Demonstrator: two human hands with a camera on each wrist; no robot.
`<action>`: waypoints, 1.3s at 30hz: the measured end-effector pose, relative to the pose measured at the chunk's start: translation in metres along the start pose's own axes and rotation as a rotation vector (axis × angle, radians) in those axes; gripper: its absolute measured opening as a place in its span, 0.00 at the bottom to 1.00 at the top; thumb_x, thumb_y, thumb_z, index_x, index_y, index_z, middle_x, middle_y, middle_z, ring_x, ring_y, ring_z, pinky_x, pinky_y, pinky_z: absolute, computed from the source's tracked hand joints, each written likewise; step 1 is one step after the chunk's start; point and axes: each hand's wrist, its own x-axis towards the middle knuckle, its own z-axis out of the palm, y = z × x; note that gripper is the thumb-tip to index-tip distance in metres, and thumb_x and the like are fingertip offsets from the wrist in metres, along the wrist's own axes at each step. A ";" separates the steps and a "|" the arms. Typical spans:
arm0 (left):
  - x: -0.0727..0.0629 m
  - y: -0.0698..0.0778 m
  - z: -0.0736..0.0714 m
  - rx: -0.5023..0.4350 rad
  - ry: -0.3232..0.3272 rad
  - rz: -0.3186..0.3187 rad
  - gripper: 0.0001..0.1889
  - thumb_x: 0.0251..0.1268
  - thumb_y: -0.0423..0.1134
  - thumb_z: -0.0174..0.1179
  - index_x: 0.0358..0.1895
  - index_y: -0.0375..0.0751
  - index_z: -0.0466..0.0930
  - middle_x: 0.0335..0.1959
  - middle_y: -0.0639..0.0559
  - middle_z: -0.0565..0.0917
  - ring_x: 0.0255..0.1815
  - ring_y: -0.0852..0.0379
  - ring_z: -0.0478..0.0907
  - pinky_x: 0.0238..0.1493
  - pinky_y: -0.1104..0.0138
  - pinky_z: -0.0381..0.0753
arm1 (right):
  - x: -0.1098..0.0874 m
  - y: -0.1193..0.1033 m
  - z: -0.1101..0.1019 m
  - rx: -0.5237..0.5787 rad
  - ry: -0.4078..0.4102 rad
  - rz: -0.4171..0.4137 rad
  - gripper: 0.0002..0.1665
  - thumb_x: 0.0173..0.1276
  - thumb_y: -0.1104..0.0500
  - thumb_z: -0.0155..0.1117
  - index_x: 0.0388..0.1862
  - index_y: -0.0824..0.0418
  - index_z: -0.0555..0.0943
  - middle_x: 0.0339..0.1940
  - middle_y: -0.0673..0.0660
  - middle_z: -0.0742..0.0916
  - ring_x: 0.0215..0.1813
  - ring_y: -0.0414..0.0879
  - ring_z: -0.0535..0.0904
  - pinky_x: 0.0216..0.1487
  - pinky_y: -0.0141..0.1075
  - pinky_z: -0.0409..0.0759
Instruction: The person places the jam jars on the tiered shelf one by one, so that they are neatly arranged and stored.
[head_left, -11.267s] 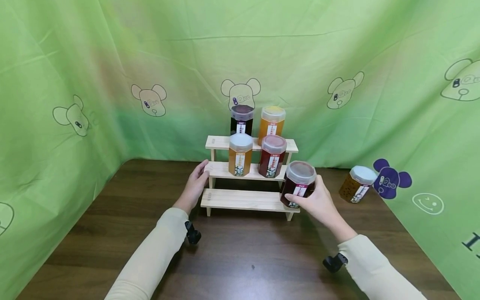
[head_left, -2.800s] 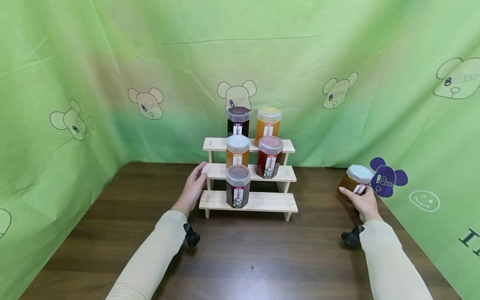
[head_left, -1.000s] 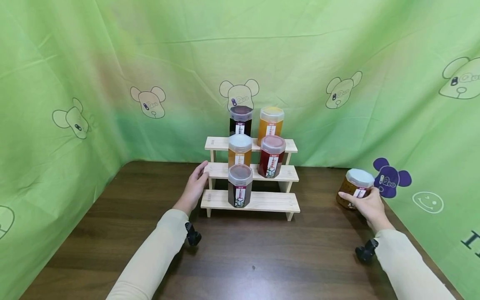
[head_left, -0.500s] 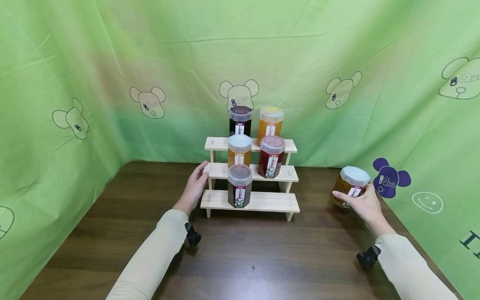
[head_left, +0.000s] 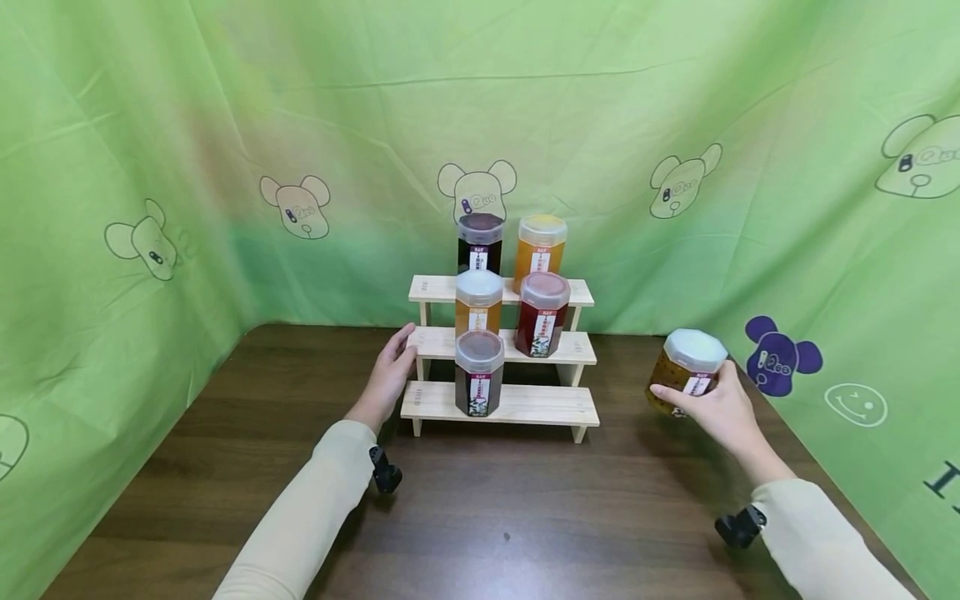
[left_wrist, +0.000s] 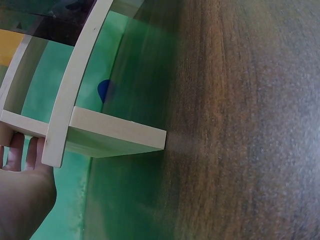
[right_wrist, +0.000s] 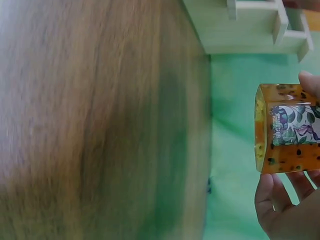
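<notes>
My right hand [head_left: 726, 407] grips a hexagonal jar of amber jam [head_left: 670, 379] with dark seeds and a whitish lid, thumb at the front and fingers behind. In the right wrist view, this jar [right_wrist: 290, 156] hangs clear of the table. My left hand [head_left: 390, 367] rests at the left end of a three-tier wooden stand [head_left: 540, 406], fingers against the middle tier. On the top tier stand a dark purple jar [head_left: 480, 250] and an orange jar [head_left: 538, 254]. The middle one bears another orange jar [head_left: 472, 321] and a red jar [head_left: 538, 332]. A dark jar [head_left: 478, 392] stands on the bottom tier, left of its middle.
The stand is on a brown wooden table [head_left: 450, 517]. Green cloth [head_left: 360, 125] with printed bear faces hangs behind and on both sides. Bare board [head_left: 551, 406] shows right of the dark jar on the bottom tier.
The dark jar went from my right hand to the bottom tier. My right hand then took the seeded jar from the table at the right, lifting it leftward. My left hand stayed put.
</notes>
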 end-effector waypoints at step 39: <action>0.000 0.000 0.000 -0.006 0.013 -0.007 0.27 0.81 0.34 0.44 0.79 0.40 0.57 0.77 0.42 0.60 0.75 0.49 0.59 0.73 0.55 0.61 | -0.023 -0.075 0.071 0.052 -0.082 -0.173 0.60 0.51 0.49 0.84 0.71 0.70 0.57 0.58 0.70 0.75 0.59 0.62 0.74 0.60 0.56 0.72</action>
